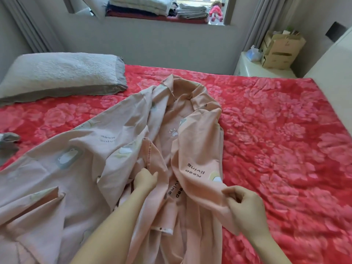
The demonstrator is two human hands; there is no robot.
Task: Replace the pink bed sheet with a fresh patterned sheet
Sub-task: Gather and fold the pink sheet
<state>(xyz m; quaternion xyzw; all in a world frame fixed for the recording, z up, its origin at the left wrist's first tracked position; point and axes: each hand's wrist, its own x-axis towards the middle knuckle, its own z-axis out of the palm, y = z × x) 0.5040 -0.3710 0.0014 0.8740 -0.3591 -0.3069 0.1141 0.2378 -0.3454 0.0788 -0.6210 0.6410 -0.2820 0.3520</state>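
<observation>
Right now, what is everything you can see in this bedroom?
printed sheet: one, pale pink with cartoon prints, bunched on the bed
floral cover: one, red, spread under the sheet
pillow: one, grey, far left of bed
folded linens: several stacks, mixed colours, window ledge
doll: one, pink, right end of ledge
cardboard box: one, brown, far right corner
curtains: two, grey, flanking the window
left hand: one, bare, pinching a sheet fold
right hand: one, bare, gripping the sheet's edge

Bed (285, 187) is covered by a red flowery quilt (266, 111). Peachy printed sheet (76, 168) is bunched on it around the left hand (145, 179), grey pillow (57, 75) parked well beyond, leftward.
</observation>
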